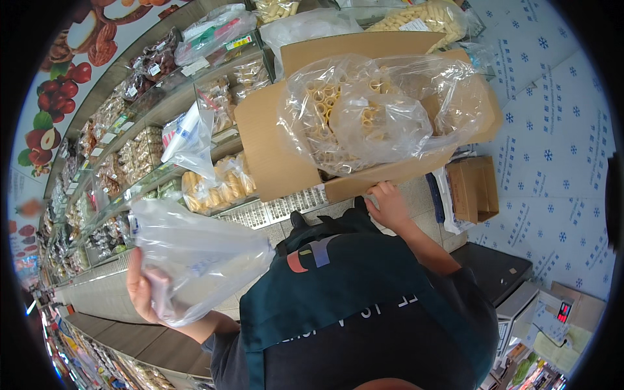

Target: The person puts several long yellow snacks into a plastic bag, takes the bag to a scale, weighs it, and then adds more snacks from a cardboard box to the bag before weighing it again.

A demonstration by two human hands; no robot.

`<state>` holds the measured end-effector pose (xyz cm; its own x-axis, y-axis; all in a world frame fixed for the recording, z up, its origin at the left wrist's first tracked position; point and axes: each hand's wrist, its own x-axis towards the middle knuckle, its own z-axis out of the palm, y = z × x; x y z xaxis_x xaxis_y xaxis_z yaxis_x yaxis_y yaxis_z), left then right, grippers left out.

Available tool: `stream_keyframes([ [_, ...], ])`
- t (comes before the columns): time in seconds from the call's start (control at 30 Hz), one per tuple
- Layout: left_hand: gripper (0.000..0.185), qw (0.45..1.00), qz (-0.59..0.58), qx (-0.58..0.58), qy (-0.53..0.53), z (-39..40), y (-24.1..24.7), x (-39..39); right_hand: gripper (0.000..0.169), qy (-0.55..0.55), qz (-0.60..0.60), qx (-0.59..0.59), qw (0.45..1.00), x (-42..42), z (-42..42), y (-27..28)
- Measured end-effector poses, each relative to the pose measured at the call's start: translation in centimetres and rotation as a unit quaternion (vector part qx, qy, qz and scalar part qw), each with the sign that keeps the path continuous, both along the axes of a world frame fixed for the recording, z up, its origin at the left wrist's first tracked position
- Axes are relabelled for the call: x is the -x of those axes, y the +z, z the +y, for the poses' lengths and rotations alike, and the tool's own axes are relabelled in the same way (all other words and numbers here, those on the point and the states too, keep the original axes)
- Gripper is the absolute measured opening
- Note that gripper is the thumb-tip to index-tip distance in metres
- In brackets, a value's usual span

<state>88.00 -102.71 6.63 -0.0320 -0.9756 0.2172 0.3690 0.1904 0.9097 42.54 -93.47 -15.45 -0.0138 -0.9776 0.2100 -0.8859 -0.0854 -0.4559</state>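
Note:
My left hand (143, 296) is raised at the left and holds a clear plastic bag (200, 258). Some of its fingers show through the film, and the bag hangs loose toward my dark apron (341, 278). In front of me stands an open cardboard box (278, 141) with its flaps folded out. A clear liner bag (453, 102) spreads over its opening, and pale hollow tube-shaped rolls (327, 100) stand packed inside. The fingertips of my right hand (390, 207) touch the lower edge of the box's near flap; whether they grip it is hard to see.
Tiered shelves at the left carry bagged dry goods (141, 146). A plastic bag roll (187, 131) lies among them. Behind the box sits a bag of pale sticks (424, 22). A smaller open carton (473, 190) stands right, near a black surface (492, 270) and a scale with a lit display (564, 312).

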Motion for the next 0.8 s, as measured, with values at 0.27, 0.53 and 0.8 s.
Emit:
stream_keyframes([
  [0.27,0.04,0.977,-0.155,0.006,0.149,0.6,1.6,9.0,0.014,0.139,-0.219,-0.092,0.961,6.0,-0.9,9.9],
  [0.53,0.015,0.96,-0.238,-0.021,0.148,8.0,1.8,17.2,0.024,0.256,-0.089,-0.03,0.962,10.0,-14.3,13.2],
  [0.8,0.028,0.94,-0.284,-0.091,0.168,14.7,0.6,22.8,0.044,0.273,0.178,-0.031,0.945,9.0,-18.3,5.1],
])
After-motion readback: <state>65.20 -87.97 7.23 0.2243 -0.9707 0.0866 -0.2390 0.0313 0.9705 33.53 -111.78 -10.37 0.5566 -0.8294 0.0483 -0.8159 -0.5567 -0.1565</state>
